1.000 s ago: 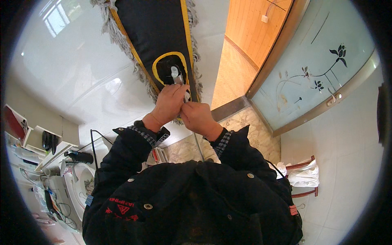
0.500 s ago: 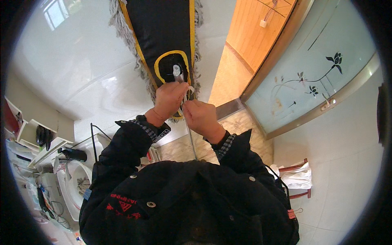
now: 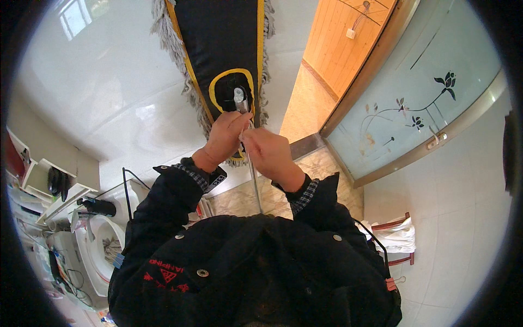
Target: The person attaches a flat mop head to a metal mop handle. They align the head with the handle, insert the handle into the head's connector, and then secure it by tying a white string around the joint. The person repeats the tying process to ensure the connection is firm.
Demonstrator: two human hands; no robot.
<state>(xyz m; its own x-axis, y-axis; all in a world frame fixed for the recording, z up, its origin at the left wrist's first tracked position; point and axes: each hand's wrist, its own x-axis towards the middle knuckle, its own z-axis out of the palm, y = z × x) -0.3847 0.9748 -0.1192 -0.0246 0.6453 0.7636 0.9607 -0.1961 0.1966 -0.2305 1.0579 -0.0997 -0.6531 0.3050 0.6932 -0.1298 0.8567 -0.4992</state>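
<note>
A large flat dust mop (image 3: 220,38) stretches away in front of me, its black back toward me, with yellow edging and a grey fringe on both sides. A metal joint (image 3: 239,99) shows through a yellow-rimmed opening near its close end. From there a thin metal pole (image 3: 255,185) runs back toward my body. My left hand (image 3: 223,137) is closed around the mop just below the joint. Against it, my right hand (image 3: 269,155) is closed, fingertips pinched together beside the pole. What the right fingertips hold is hidden.
A frosted glass door (image 3: 403,114) with a flower pattern stands at the right, beside an opening to a wood-panelled room. At lower left are a washbasin (image 3: 87,248), a black bottle (image 3: 98,206) and shelves. A white cloth (image 3: 396,237) hangs on a brown stool at lower right.
The mop head has shifted slightly right and down. My right hand has turned and moved up a little, closer against my left hand, which keeps its grip.
</note>
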